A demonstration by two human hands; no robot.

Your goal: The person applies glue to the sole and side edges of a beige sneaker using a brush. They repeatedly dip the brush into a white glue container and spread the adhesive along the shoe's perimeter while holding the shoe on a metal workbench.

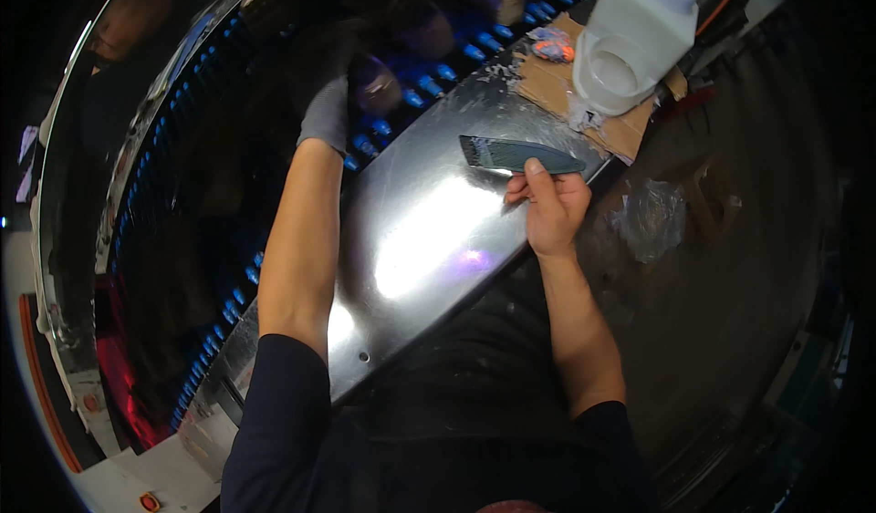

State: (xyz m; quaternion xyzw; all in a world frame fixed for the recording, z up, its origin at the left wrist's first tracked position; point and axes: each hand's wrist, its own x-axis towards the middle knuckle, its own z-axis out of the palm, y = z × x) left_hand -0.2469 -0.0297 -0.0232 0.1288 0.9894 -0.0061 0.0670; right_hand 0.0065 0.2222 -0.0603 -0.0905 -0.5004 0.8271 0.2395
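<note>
Jutting left, in R hand [555, 212]—dk strip [506, 155]

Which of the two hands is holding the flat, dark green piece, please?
The right hand holds the flat, dark green piece. It is bare, while the left hand wears a grey glove and is partly lost in shadow.

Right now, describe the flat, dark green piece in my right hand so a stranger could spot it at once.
Find the shiny grey metal ledge running diagonally through the middle. Over it, your bare right hand pinches a flat, dark green piece. Unlike the bulky white plastic jug beyond, it is thin and tapers toward its right end.
</note>
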